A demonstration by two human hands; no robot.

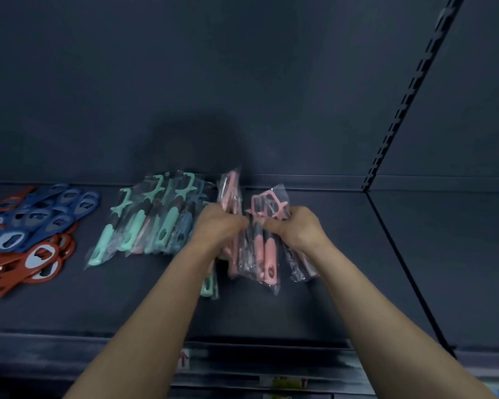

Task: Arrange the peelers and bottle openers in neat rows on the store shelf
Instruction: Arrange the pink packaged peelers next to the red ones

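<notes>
On the dark shelf (271, 312) lie several wrapped peelers. A teal row (144, 223) leans side by side at centre left. My left hand (218, 226) grips a bunch of pink peelers (231, 191) that stands nearly upright. My right hand (297, 228) pinches another wrapped pink peeler bunch (267, 254), whose heads stick up above my fingers. A pile of blue bottle openers (41, 211) and red bottle openers (38, 260) lies at the far left. One teal peeler (208, 286) pokes out below my left forearm.
A dark back panel rises behind the shelf. A slotted upright post (401, 110) runs diagonally at the right and splits this bay from the neighbouring shelf (458, 254). Price labels (285, 381) sit on the front rail below.
</notes>
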